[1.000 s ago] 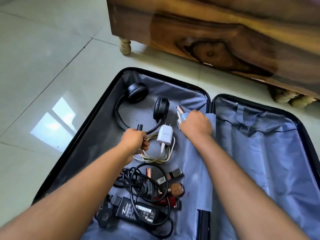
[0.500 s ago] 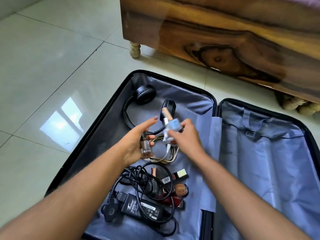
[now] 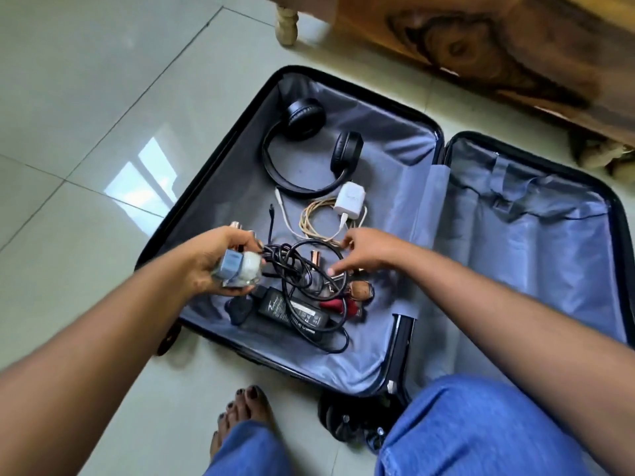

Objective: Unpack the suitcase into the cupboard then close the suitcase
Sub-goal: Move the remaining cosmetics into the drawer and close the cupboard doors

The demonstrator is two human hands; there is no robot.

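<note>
Now the black hard-shell suitcase (image 3: 220,166) lies fully open on the pale glossy tiled floor (image 3: 86,97), both halves lined in grey-blue fabric, just in front of a brown wooden cupboard (image 3: 515,46) standing on turned cream legs. The left hand (image 3: 220,262) is over the near left edge of the left half, its fingers (image 3: 240,242) curled round a small cluster of bottles: a clear one with a blue-grey label (image 3: 237,269) and at least one with a rose-gold cap; exactly how many it holds cannot be told. The right hand (image 3: 367,252) hovers over the middle of the same half with its fingers spread and loosely extended, holding nothing, its fingertips just above a tangle of black cable.

That tangle belongs to a black rectangular laptop power brick (image 3: 295,310) near the front edge, with a black plug beside it. Small cosmetic items, including a red bottle (image 3: 340,305) and a round brown-capped one (image 3: 360,290), lie under and beside the cable. Further in sit a white wall charger (image 3: 350,201) with a coiled cream cable (image 3: 316,221), and black over-ear headphones (image 3: 309,146) toward the far corner. The right half shows only its lining. Blue denim trouser legs (image 3: 481,424) and a bare foot (image 3: 244,417) stand at the suitcase's near edge.
</note>
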